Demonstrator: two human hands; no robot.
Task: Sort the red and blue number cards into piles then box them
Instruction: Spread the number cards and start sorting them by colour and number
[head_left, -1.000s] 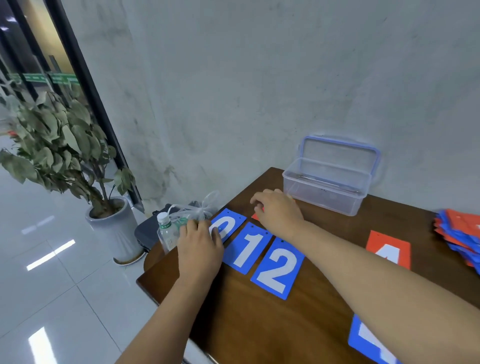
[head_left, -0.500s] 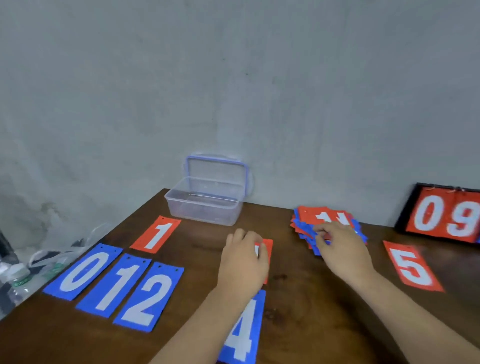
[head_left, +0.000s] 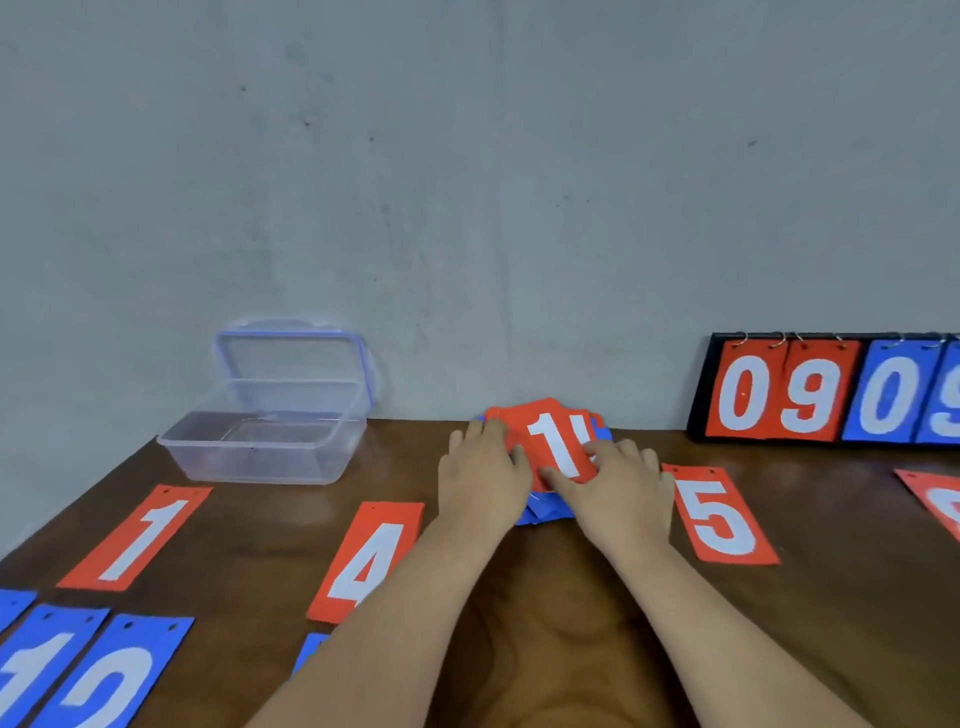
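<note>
Two arms showed, bare along the whole visible forearm, down to the wrists. The left hand (head_left: 480, 478) and the right hand (head_left: 623, 493) were bare as well — rounded knuckles, fingertips slightly blurred.

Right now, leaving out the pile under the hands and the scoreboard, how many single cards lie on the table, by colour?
Red cards: 4 (red 1, red 4, red 5, red card at the right edge)
Blue cards: 4 (blue 1, blue 2, blue card at the left edge, blue card under the forearm)
Total: 8
</note>
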